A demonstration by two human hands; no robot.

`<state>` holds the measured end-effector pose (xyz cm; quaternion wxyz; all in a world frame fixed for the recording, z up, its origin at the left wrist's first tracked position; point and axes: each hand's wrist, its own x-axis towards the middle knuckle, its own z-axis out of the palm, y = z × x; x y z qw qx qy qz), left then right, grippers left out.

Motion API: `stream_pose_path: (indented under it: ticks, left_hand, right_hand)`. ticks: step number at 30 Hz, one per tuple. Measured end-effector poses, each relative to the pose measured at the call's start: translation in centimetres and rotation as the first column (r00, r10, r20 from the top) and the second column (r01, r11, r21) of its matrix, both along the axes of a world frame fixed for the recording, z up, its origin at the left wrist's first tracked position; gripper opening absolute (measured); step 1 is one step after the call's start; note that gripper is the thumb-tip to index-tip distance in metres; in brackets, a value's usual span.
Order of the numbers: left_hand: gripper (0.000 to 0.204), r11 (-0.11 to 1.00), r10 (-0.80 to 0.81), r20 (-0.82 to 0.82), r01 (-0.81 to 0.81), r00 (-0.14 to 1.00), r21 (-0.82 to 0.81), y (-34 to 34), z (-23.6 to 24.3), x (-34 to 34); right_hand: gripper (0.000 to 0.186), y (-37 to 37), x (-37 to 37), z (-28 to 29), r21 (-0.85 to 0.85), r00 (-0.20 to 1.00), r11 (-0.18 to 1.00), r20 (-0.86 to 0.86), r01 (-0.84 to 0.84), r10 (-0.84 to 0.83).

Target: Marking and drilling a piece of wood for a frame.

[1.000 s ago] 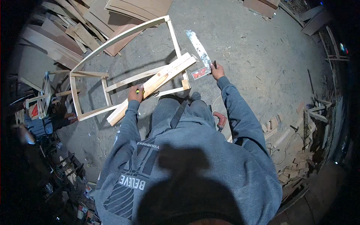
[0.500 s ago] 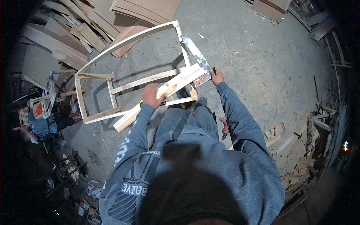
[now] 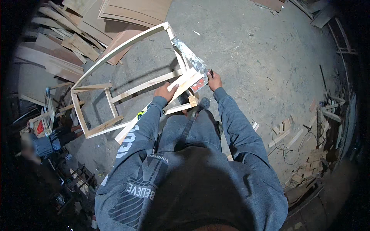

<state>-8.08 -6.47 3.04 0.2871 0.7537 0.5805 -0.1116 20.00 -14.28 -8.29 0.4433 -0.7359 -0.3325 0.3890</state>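
Note:
A light wooden frame (image 3: 144, 87) with a curved top rail stands in front of my legs. Pale wooden battens (image 3: 187, 82) lie slanting across its near right corner. My left hand (image 3: 165, 92) is closed round the battens, thumb on top, near their upper right end. My right hand (image 3: 215, 81) grips the dark handle end of a handsaw (image 3: 189, 54). The saw's worn, paint-spotted blade, with a red patch near the handle, points away to the upper left. It lies beside the battens' end; whether its teeth touch the wood I cannot tell.
Plywood sheets (image 3: 135, 11) and loose boards (image 3: 50, 57) are piled at the far left. Another person (image 3: 50, 140) is low down at the left edge. Offcuts (image 3: 283, 127) and a thin cable (image 3: 295, 158) lie on the concrete floor at my right.
My left hand has slid up along the battens toward the saw. My right hand, still on the saw, sits a little further left in view. The red power drill is no longer visible.

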Motion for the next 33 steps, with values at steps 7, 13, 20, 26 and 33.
stream_pose_path:
  ticks: [7,13,20,26,33]
  left_hand:
    - [0.077,1.000,0.000,0.004,0.000,1.000,0.031,0.0,-0.1,0.9]
    - [0.069,0.998,-0.007,0.040,0.004,0.999,0.068,-0.2,-0.4,0.6]
    - [0.081,0.886,-0.270,0.077,0.217,0.960,0.410,-2.0,-1.7,1.9]
    - [0.094,0.868,-0.320,0.023,0.283,0.947,0.408,-2.4,-1.7,2.5]
    - [0.091,0.887,-0.298,0.013,0.272,0.954,0.373,-2.0,-1.6,3.0]
  right_hand:
    - [0.032,-0.3,-0.9,1.1,-0.055,0.997,0.997,0.062,0.050,-0.047]
    - [0.031,-0.1,-0.9,2.3,-0.048,0.998,0.998,0.065,0.030,-0.027]
    - [0.032,-0.4,-0.9,3.3,-0.113,0.995,0.993,0.100,0.025,-0.014]
    - [0.033,-0.2,-1.1,3.9,-0.136,0.995,0.990,0.094,0.031,-0.018]
    - [0.029,-0.2,-1.4,4.0,-0.089,0.985,0.995,0.172,0.047,-0.031]
